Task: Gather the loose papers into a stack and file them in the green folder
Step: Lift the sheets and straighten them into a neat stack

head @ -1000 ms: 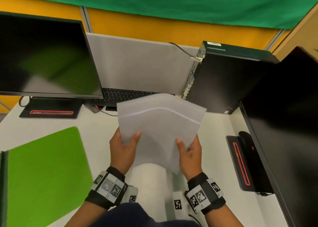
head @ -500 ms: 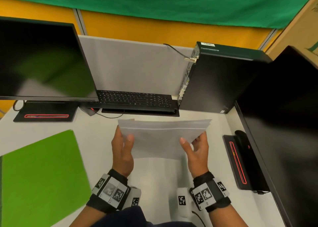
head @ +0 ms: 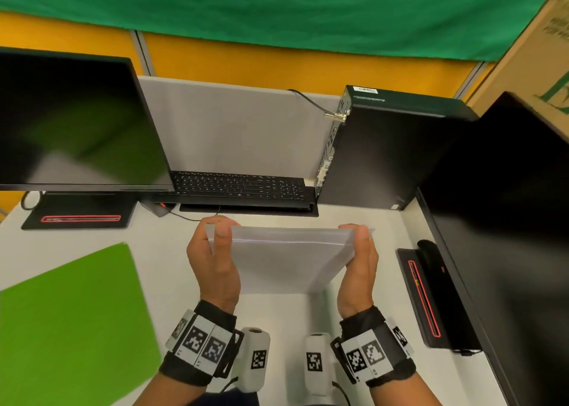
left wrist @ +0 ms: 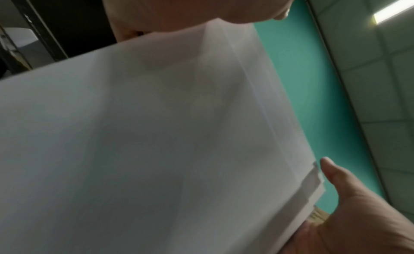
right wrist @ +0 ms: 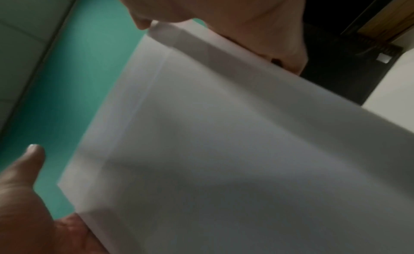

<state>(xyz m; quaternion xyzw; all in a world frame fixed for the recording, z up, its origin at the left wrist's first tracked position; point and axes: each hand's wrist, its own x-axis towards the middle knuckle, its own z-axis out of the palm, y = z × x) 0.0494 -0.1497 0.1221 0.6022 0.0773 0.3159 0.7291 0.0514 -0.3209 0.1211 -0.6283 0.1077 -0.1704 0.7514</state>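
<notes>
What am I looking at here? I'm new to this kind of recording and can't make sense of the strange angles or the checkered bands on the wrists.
There is no machine: a person works at a desk with bare hands. The wide picture comes from a camera worn on the head, looking down. The checkered bands carry small cameras, one on each wrist; the two close, blurry pictures come from those, looking along the hand.

The left hand and the right hand each grip one side of a stack of white papers, held on edge between them. The wrist views show the sheets' edges not quite flush.

On the desk lie a green folder at the left, a keyboard, a computer tower and two dark monitors, one on the left, one on the right. The papers are not yet in the folder.
</notes>
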